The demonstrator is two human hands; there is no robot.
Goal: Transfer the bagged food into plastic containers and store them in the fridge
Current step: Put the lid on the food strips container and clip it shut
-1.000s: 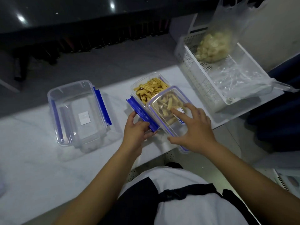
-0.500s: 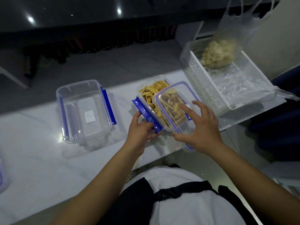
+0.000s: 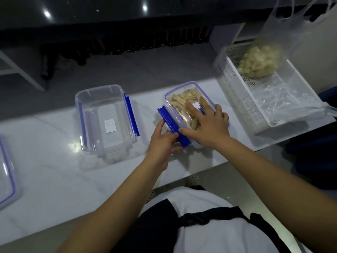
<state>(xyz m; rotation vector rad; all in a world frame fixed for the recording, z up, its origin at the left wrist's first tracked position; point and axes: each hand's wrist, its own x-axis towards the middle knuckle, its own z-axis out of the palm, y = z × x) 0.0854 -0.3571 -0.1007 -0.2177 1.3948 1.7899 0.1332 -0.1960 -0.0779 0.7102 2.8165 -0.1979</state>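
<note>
Here, at frame centre, the right hand [image 3: 207,125] lies flat, fingers straight, pressing the lid [image 3: 179,99] onto the filled container [image 3: 197,143]. The left hand [image 3: 162,143] pinches the blue clasp [image 3: 173,125] with curled fingers. A bagged food portion [image 3: 259,63] sits in the basket [image 3: 237,92], upper right.

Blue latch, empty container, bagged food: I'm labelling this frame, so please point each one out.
blue latch [image 3: 173,126], head view, middle of the flap.
empty container [image 3: 109,123], head view, white sticker on its floor.
bagged food [image 3: 259,62], head view, pale pieces inside the bag.
</note>
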